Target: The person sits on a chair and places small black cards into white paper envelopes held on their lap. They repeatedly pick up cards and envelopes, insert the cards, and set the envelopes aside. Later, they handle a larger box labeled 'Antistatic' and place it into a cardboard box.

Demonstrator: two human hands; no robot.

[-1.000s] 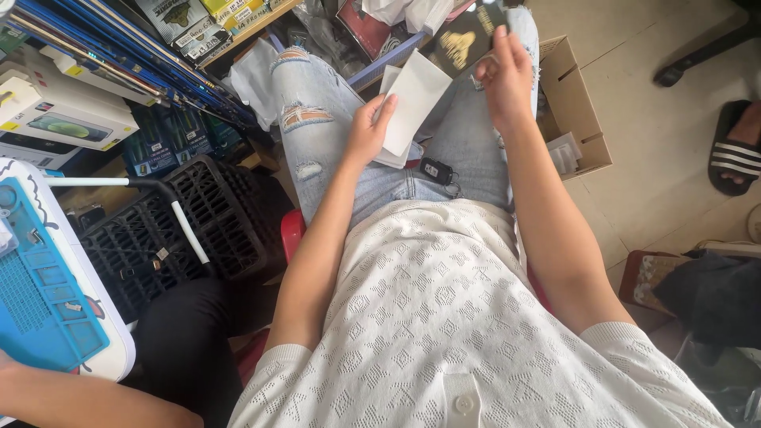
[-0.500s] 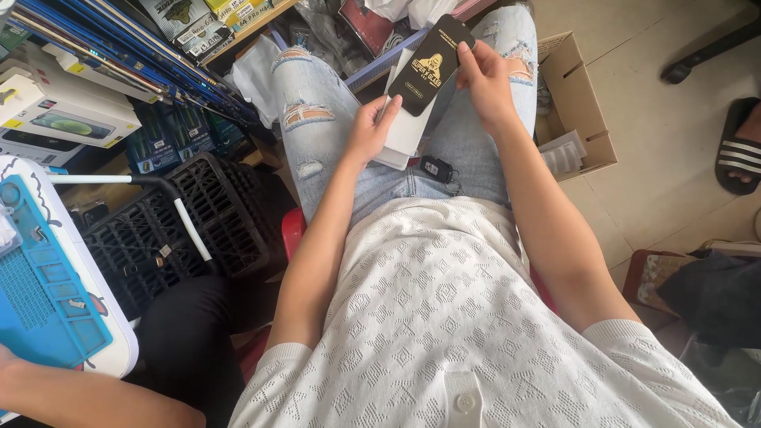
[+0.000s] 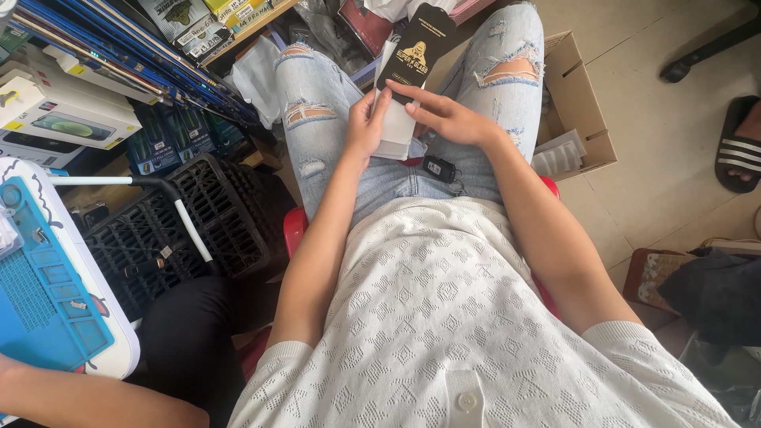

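Bare floor (image 3: 658, 150) at the right of the frame leaves open room, edged by a cardboard box (image 3: 583, 103) beside the knee and a sandal (image 3: 741, 147) at the far right. At left, a black crate (image 3: 182, 230), stacked boxes (image 3: 71, 119) and a blue mat (image 3: 40, 293) crowd the space.

A slim black packet (image 3: 414, 49) with a gold emblem lies over white sleeves (image 3: 396, 127) above the lap; a white box (image 3: 63, 119) sits far left, a brown carton (image 3: 583, 119) to the right.
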